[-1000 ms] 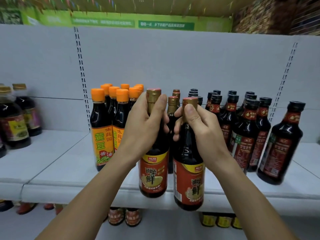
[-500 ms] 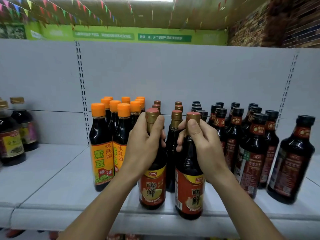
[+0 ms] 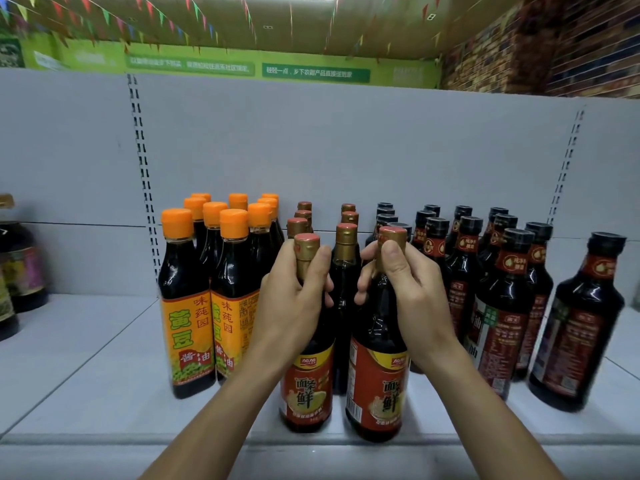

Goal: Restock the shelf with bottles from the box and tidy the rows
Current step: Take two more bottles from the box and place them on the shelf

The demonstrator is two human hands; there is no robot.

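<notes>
Two upright, likely heavy, breakable, slick bottles at the shelf (image 3: 104,393) front edge: left hand (image 3: 294,306) curled round the left bottle (image 3: 306,386) neck, right hand (image 3: 408,296) round the right bottle (image 3: 377,386) neck, the surest hold; orange-capped bottles (image 3: 187,306) and black-capped bottles (image 3: 498,323) flank closely.

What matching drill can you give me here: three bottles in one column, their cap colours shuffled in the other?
Bottles
1. front yellow-label bottle
2. far-right bottle
3. red-label bottle in the right hand

Caps
a. black
b. gold foil
c. orange

Pairs: 1-c, 2-a, 3-b.
</notes>
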